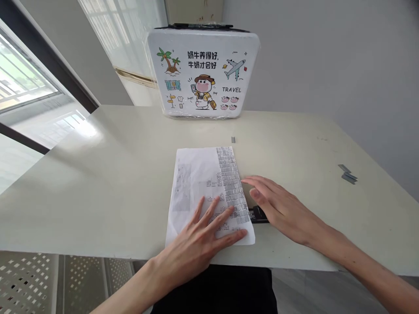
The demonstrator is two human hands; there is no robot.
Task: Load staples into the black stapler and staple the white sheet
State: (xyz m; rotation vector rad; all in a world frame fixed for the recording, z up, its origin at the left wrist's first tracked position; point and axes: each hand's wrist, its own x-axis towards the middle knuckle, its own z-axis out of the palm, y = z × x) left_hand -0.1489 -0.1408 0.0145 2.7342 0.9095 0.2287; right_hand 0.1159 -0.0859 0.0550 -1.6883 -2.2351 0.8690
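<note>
I see paper (203, 187) flat on table (98, 174), near front edge, below printed box (203, 72). Right edge of paper covered in rows of staples.

Left hand (199, 240) flat on paper's lower part, fingers spread, gripping nothing. Right hand (278, 207) open, just right of paper, resting on black stapler (258, 215).

My read: paper thin, light, floppy, slides easily; staple band stiffer, heavier, prickly. Best pinched at bare left edge.

Loose staple strips (347, 174) far right of paper; one strip (233, 139) just beyond top edge.
</note>
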